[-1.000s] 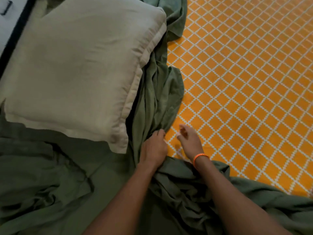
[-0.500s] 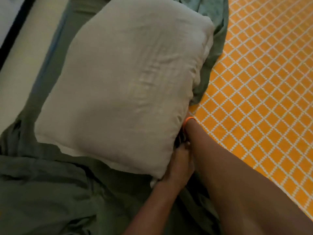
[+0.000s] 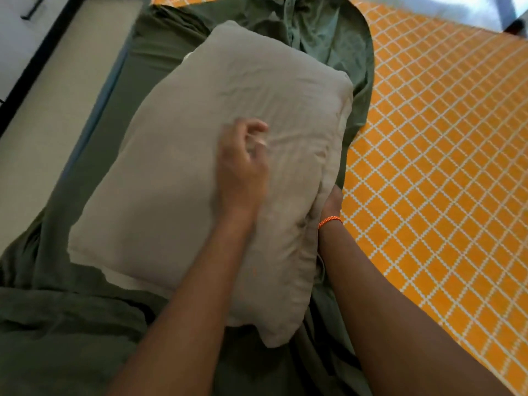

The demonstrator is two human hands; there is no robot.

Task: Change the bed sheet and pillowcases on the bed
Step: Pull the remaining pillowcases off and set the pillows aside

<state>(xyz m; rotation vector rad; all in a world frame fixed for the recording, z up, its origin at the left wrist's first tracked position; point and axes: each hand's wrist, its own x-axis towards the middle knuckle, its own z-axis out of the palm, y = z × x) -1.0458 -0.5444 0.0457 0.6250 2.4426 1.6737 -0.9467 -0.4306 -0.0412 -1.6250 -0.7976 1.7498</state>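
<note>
The pillow (image 3: pixel 205 178), lying on the green sheet (image 3: pixel 57 332) beside the orange sheet (image 3: pixel 443 167), is pressed by the curled left hand (image 3: pixel 243 164) while the right hand (image 3: pixel 331 201), its grip hidden, is tucked under the edge, so lifting it aside is judged next.

Home bedroom: bed with orange lattice-print sheet (image 3: pixel 428 167) at right, crumpled green sheet (image 3: pixel 71 324) near and left, 1 beige pillow (image 3: pixel 185 167) on top, pale floor (image 3: pixel 43 124) far left.
</note>
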